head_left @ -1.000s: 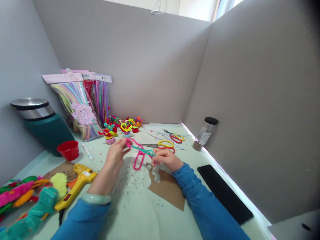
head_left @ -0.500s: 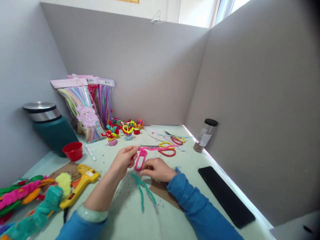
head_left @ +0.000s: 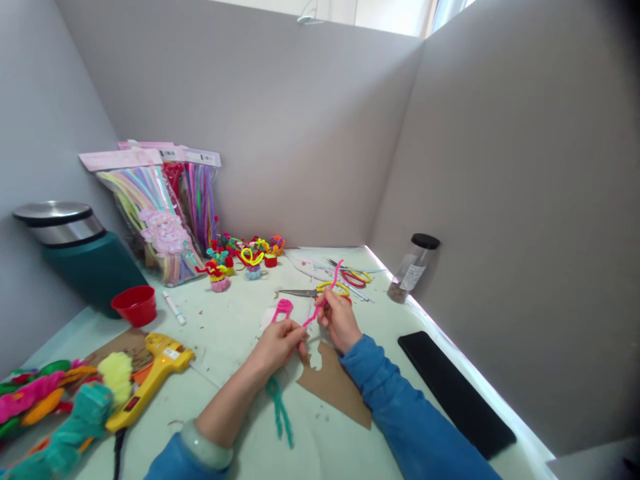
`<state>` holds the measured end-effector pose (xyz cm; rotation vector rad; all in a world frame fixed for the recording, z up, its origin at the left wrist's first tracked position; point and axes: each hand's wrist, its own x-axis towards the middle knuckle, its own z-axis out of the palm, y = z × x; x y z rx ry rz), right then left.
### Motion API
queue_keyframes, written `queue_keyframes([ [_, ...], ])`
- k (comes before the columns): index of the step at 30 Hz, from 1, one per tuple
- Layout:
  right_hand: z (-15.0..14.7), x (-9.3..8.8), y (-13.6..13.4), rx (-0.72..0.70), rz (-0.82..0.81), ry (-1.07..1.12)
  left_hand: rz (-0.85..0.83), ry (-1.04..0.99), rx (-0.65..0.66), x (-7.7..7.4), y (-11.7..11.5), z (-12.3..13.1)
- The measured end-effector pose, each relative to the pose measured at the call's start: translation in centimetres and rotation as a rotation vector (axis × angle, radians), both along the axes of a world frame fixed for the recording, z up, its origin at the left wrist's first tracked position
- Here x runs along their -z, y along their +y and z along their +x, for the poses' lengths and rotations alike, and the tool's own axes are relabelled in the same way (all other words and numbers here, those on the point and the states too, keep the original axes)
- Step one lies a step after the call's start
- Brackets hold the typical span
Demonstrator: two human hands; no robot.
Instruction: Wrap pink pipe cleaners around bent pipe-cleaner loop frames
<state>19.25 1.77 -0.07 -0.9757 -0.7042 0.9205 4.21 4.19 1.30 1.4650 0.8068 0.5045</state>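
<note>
Pink pipe cleaner point(head_left: 311, 319) stretched between your left hand point(head_left: 277, 345) and right hand point(head_left: 341, 322) above the table point(head_left: 240, 300), pinched in the fingertips of each, where an uneven pull or twist could have kinked the thin strand or slid it from your grip. Its loose upper end, angled up past the scissors point(head_left: 299, 293), could have snagged on their handles had you lowered it. Half a second earlier, your left hand alone held the strand, your right beside the pink loop point(head_left: 284, 307).
</note>
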Motion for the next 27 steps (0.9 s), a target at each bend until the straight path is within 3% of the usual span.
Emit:
queue_keyframes([
  [3,0.2,0.3,0.1,0.054,-0.036,0.069,0.032,-0.002,0.117,-0.2,-0.4,-0.1],
  [8,0.1,0.5,0.4,0.079,-0.024,0.184,-0.127,-0.142,0.272,-0.7,-1.1,-0.3],
  [14,0.4,-0.1,0.1,0.055,0.044,0.038,-0.139,-0.132,0.119,0.1,-0.7,-0.3],
  [20,-1.2,-0.1,-0.7,-0.203,-0.002,-0.356,-0.105,-0.125,0.038,0.1,-0.4,-0.4],
  [23,-1.5,0.2,-0.9,-0.139,-0.014,-0.484,-0.058,-0.092,0.109,0.4,-0.1,-0.4],
  [27,-1.0,0.2,-0.8,-0.022,-0.012,-0.457,-0.040,-0.072,0.150,0.9,0.2,-0.5],
])
